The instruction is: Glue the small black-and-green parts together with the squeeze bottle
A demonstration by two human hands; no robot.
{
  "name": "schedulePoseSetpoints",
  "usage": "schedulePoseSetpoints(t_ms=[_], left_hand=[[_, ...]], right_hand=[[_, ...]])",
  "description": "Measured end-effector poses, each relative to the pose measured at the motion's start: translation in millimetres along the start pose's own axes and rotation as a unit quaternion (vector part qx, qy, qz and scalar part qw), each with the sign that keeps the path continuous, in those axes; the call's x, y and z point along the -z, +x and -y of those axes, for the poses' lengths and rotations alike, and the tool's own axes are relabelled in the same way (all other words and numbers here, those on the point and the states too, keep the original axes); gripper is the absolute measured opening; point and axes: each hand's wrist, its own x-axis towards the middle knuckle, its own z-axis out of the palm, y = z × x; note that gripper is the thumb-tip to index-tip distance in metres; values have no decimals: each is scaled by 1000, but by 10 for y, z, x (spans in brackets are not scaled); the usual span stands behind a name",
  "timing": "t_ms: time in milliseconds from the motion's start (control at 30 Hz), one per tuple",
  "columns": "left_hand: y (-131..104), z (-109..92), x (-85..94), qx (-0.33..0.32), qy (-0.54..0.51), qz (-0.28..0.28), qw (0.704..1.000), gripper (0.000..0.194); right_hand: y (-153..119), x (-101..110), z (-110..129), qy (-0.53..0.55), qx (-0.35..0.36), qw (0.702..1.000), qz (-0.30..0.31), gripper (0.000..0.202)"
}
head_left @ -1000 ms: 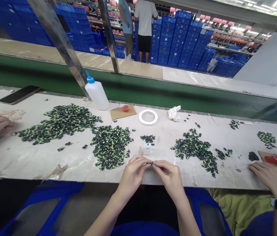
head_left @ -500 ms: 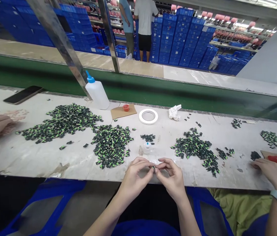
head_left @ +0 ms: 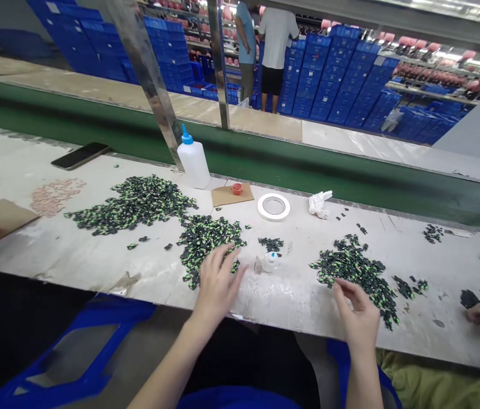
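My left hand (head_left: 217,279) reaches over the near right side of a pile of small black-and-green pieces (head_left: 203,233), its fingers apart and slightly blurred. My right hand (head_left: 358,312) is at the near left edge of another pile of black-and-green pieces (head_left: 353,264). Its thumb and forefinger meet at their tips; what they pinch, if anything, is too small to make out. Between the hands stand a small white bottle with a blue tip (head_left: 271,260) and a little heap of black pieces (head_left: 271,244).
A larger pile (head_left: 137,204) lies to the left. Behind are a white squeeze bottle (head_left: 195,165), a red cap (head_left: 237,188) on cardboard, a tape roll (head_left: 274,207) and crumpled tissue (head_left: 320,204). A phone (head_left: 81,155) lies back left. Co-workers' hands show at both sides.
My hands were together at the table's front edge, fingertips on a tiny piece. They have parted, left hand to the left pile, right hand to the right pile. The view has shifted left.
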Motion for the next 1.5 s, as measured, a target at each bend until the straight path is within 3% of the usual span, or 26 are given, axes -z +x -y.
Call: schedulePoseSetpoints(t_ms=[67, 133, 200, 367, 500, 633, 700, 800, 967, 1233, 1333, 1433, 1500], left_hand=[[98, 210, 12, -10, 92, 0, 996, 39], [136, 352, -7, -39, 145, 38, 988, 45], [112, 418, -41, -73, 172, 76, 979, 51], [0, 377, -70, -179, 180, 139, 957, 56], [30, 352, 9, -246, 164, 189, 937, 56], [151, 431, 111, -319, 141, 252, 903, 56], [231, 481, 150, -358, 126, 289, 879, 56], [350, 525, 176, -394, 103, 339, 848, 58], [462, 496, 142, -399, 78, 375, 833, 65], [640, 334, 219, -389, 31, 472, 790, 54], [729, 221, 248, -349, 3, 465, 814, 52], [778, 100, 159, -302, 0, 398, 866, 36], [794, 31, 49, -301, 16, 364, 881, 28]], right_hand=[[108, 28, -51, -54, 3, 997, -59, 29], [148, -10, -45, -93, 27, 990, -104, 31], [122, -112, 8, -106, 69, 986, -109, 31], [-46, -520, 194, -73, 174, 980, 68, 39], [-90, -834, 256, -64, 195, 962, 182, 61], [-63, -995, 261, -36, 184, 958, 219, 39], [-60, -997, 261, -14, 170, 961, 219, 30], [-88, -932, 258, 25, 119, 970, 212, 31], [-134, -757, 226, 82, 0, 976, 203, 38], [-135, -534, 157, 138, -38, 982, 126, 39], [-155, -492, 113, 176, -42, 980, 88, 43], [-161, -462, 63, 218, -37, 974, 54, 45], [-161, -435, 34, 241, -36, 969, 37, 43]])
